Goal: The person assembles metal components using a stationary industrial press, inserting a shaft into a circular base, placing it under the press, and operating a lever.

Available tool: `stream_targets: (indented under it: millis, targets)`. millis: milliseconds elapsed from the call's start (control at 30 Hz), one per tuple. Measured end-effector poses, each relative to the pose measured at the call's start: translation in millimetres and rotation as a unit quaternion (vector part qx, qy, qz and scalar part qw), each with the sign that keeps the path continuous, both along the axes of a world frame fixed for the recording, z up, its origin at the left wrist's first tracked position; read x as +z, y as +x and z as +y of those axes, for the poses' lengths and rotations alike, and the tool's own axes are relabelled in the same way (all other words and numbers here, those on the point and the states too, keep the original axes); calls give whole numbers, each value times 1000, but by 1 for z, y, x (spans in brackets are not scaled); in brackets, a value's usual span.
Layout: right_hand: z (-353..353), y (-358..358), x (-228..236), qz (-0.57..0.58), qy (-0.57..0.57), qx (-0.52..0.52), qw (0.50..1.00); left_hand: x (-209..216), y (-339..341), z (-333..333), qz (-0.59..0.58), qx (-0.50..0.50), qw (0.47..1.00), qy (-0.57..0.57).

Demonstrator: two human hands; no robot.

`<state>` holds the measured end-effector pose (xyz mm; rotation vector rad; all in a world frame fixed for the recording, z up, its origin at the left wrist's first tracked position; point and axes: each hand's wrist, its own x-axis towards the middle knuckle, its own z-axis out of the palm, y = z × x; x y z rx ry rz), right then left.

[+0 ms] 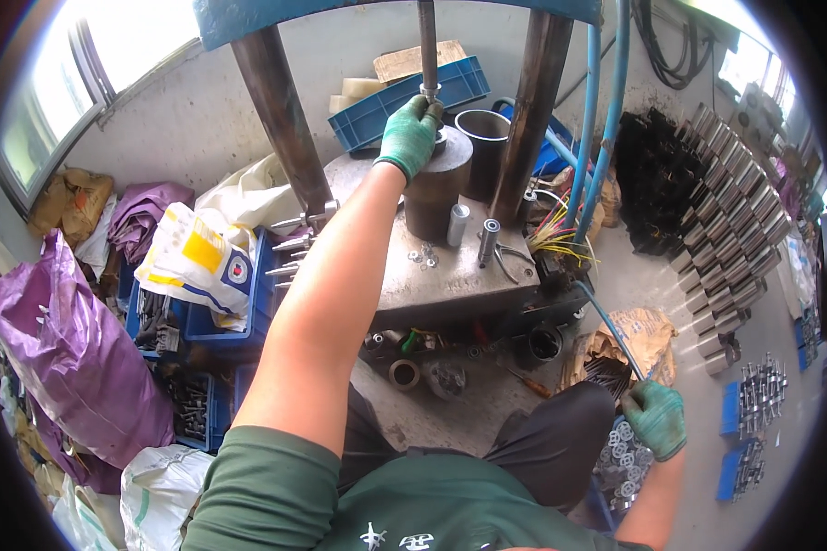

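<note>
While a small metal piece (430, 90) is held just below the press rod (427, 41), over the round block (441, 174), the left hand's (411, 138) grip is closed on it. A blue lever (611, 331) is clasped by the right hand (655, 419). Fingers could be pinched, if rod and hand were mistimed. Loose rings (413, 254) and tubes (458, 225) could be knocked by the forearm. Sideways reach is bounded by posts (283, 119); some room is left along the table's (473, 282) front edge.

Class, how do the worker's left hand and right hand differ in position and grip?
The left hand is stretched forward; the right hand is nearer the body. The left hand is at the lower end of the vertical rod, grip unclear; the right hand wraps the blue lever. Both wear green gloves.
</note>
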<state>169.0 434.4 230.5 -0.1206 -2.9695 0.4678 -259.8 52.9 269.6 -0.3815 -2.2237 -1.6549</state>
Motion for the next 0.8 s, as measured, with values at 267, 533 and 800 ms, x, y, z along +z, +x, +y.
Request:
stream_targets:
  millis: [267, 533, 800]
  targets:
    - [-1, -1, -1, -1, 2, -8, 1000, 0, 0, -3, -7, -6, 1000, 1]
    - [0, -1, 0, -12, 3, -1, 1000, 3, 4, 0, -28, -28, 998, 46]
    - [31, -44, 33, 13, -11, 59, 998, -2, -4, -6, -35, -42, 996, 70]
